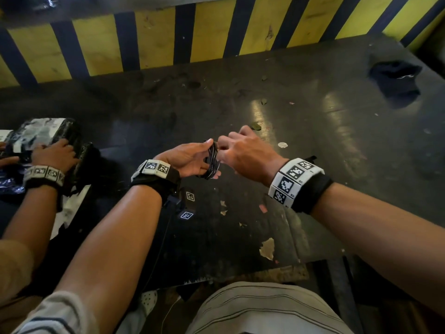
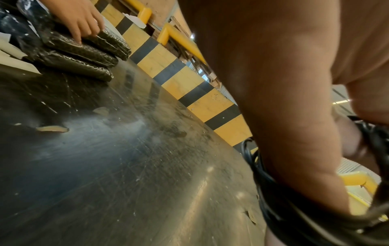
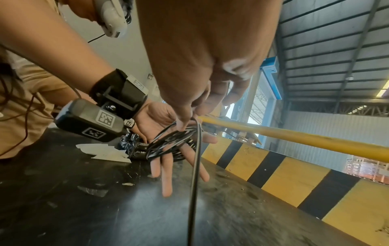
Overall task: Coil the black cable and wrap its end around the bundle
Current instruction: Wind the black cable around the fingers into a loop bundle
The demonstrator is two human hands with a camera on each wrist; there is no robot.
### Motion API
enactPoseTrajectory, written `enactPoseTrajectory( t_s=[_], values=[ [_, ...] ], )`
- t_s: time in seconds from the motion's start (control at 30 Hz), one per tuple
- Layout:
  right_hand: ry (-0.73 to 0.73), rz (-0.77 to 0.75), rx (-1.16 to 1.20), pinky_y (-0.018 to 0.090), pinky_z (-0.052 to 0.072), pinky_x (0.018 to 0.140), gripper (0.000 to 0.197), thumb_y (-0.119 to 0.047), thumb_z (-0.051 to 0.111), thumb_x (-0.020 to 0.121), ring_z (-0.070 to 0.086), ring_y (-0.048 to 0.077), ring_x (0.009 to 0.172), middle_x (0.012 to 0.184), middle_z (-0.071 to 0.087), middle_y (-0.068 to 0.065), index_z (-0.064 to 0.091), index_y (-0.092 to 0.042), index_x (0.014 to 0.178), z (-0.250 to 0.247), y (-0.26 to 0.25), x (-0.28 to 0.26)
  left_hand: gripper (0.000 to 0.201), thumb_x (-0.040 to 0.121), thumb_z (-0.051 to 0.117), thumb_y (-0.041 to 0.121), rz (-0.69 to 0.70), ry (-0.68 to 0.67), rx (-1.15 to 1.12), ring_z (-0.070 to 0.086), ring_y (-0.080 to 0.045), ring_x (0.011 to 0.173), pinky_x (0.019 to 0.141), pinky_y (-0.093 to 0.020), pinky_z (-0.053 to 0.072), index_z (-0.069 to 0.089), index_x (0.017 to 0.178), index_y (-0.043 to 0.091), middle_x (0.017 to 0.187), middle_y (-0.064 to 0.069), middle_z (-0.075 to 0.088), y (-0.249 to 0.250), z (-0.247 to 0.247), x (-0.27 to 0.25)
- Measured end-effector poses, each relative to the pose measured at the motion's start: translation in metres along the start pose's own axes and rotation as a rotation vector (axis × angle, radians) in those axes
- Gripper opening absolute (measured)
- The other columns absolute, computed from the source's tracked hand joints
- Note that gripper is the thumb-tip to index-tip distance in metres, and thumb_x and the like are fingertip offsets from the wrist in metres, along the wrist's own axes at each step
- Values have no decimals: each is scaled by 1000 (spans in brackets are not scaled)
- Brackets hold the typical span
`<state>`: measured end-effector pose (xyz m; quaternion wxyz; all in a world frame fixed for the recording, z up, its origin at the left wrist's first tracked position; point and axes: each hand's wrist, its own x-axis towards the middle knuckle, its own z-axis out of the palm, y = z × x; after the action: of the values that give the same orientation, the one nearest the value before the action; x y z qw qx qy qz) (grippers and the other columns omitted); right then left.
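The black cable (image 1: 212, 160) is wound into a small coil (image 3: 168, 143) looped round the straight fingers of my left hand (image 1: 190, 160), which is palm up above the dark table (image 1: 301, 145). The left thumb presses on the top of the coil. My right hand (image 1: 243, 150) is just right of it and pinches the cable at the coil's upper edge. From that pinch (image 3: 192, 119) the loose end (image 3: 194, 174) hangs straight down out of the right wrist view. In the left wrist view the strands (image 2: 271, 196) run under my palm (image 2: 284, 116).
Another person's hand (image 1: 54, 155) rests on black wrapped packs (image 1: 80, 150) at the table's left. A dark cloth (image 1: 395, 79) lies at the back right. A yellow and black striped barrier (image 1: 192, 37) with a yellow rail (image 3: 305, 141) lines the far side. The table's near edge (image 1: 252, 273) is by my lap.
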<state>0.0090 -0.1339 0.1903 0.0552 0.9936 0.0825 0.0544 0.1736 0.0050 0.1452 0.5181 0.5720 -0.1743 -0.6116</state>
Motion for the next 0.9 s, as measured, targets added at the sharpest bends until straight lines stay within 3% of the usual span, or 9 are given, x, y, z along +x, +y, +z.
enactPoseTrajectory(
  t_s=[0.1,0.17,0.23,0.37,0.5,0.57,0.67,0.83,0.9],
  values=[
    [28,-21,-60,47,44,88,26,-17,48,99,64,29,95,108,65,9,73,-12,104,-3,-2,10,58,105,48,37,-5,6,-93,36,-54,141,105,-63,45,37,152,6,158,-32,30,-2,-4,-5],
    [86,-36,-85,47,45,87,22,-19,53,99,65,29,91,103,66,8,74,-13,99,-4,2,17,61,103,51,39,-27,-3,-111,44,-55,135,102,-61,48,36,153,8,156,-29,35,-5,-6,-7],
    [119,-57,-98,47,45,88,20,-23,57,98,64,29,92,103,67,8,75,-14,98,-7,9,23,64,100,52,42,-35,-43,-109,49,-56,130,103,-62,47,34,155,14,159,-18,36,-9,-7,-9],
    [131,-76,-86,49,42,93,21,-26,57,98,64,29,99,109,69,7,75,-17,104,-17,25,36,55,101,42,46,-32,-142,-112,47,-57,132,110,-63,41,45,151,23,165,-8,27,-13,-6,-14],
    [138,9,-73,48,39,97,26,-34,53,101,62,28,106,115,69,5,74,-22,112,-21,49,47,54,101,38,48,-15,-257,-96,46,-55,134,113,-61,37,47,150,28,167,-2,24,-18,3,-23],
    [130,28,-11,49,39,97,26,-34,53,102,63,29,107,116,70,5,75,-25,113,-18,57,50,54,101,38,46,18,-316,-115,44,-56,135,113,-62,36,46,150,26,166,-1,28,-16,12,-26],
    [130,88,128,48,44,92,21,-31,58,101,67,30,104,112,74,4,76,-24,111,-5,60,47,55,100,36,45,110,-435,-161,34,-61,138,114,-63,34,44,151,25,169,-4,22,-7,26,-33],
    [131,216,470,41,54,70,9,-10,68,89,72,32,76,84,75,10,75,-14,93,42,39,18,50,99,47,43,285,-581,-216,17,-69,138,112,-67,27,52,145,22,170,-9,10,14,39,-38],
    [127,254,637,41,57,72,7,-13,72,90,72,27,78,86,77,6,75,-9,95,59,18,3,50,99,47,43,336,-569,-202,18,-68,138,112,-68,26,53,144,23,171,-10,10,24,38,-37]
  ],
)
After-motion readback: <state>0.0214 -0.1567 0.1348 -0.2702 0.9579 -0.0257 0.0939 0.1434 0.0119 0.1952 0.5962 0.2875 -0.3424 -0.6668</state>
